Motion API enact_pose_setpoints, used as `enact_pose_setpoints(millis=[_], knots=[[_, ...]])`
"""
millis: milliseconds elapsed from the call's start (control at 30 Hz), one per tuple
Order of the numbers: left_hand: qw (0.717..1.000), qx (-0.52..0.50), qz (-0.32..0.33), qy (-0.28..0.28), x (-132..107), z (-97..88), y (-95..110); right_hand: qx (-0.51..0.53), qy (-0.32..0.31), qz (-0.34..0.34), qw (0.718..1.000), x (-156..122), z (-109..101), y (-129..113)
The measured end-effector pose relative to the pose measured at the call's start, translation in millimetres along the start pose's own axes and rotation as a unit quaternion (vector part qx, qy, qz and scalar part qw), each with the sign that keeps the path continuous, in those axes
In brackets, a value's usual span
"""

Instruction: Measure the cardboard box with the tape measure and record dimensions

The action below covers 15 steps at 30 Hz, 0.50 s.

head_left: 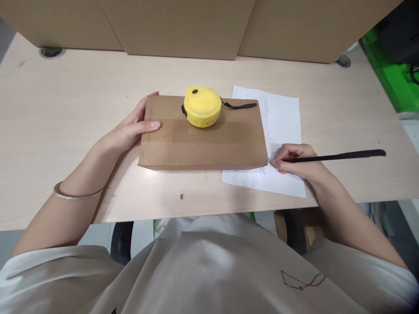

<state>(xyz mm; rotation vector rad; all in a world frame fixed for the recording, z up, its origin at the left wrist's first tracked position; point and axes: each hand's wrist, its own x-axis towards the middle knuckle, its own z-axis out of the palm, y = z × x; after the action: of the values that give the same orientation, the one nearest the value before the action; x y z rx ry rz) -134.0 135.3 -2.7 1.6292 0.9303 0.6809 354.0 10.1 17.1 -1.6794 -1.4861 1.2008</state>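
Observation:
A closed brown cardboard box (203,150) lies flat on the table in front of me. My left hand (132,124) grips its left end, thumb on top and the other fingers around the far left side. On top of the box sits a yellow tape measure (203,107) with a black wrist strap (240,106) trailing right. My right hand (293,159) pinches a long, thin black pen (340,156), its tail pointing right. The pen's tip is near the box's front right corner, over a white sheet of paper (284,122) with small handwriting, partly covered by the box.
Tall brown panels (183,28) stand along the back of the light wood table (81,87). Round cable holes sit at the left (52,52) and right (343,61). The table's front edge runs close to my body, with chair armrests below it.

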Motion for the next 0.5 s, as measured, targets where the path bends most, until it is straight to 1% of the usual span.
enact_pose_setpoints(millis=[167,333,400,500], knots=[[1.000,0.001,0.011,-0.008,1.1,-1.8,-4.1,0.037,0.008,-0.030,0.999,0.9,-1.6,2.4],[1.000,-0.013,0.007,-0.007,0.0,-1.3,-2.9,0.000,-0.001,0.004,1.000,-2.2,-2.3,0.9],[1.000,-0.016,0.007,-0.005,-0.7,-0.7,-2.1,0.002,-0.008,0.004,1.000,-2.7,-2.8,0.8],[1.000,-0.006,0.027,-0.014,-1.3,-0.3,-2.3,0.012,0.001,-0.001,1.000,-1.6,-3.3,2.5]])
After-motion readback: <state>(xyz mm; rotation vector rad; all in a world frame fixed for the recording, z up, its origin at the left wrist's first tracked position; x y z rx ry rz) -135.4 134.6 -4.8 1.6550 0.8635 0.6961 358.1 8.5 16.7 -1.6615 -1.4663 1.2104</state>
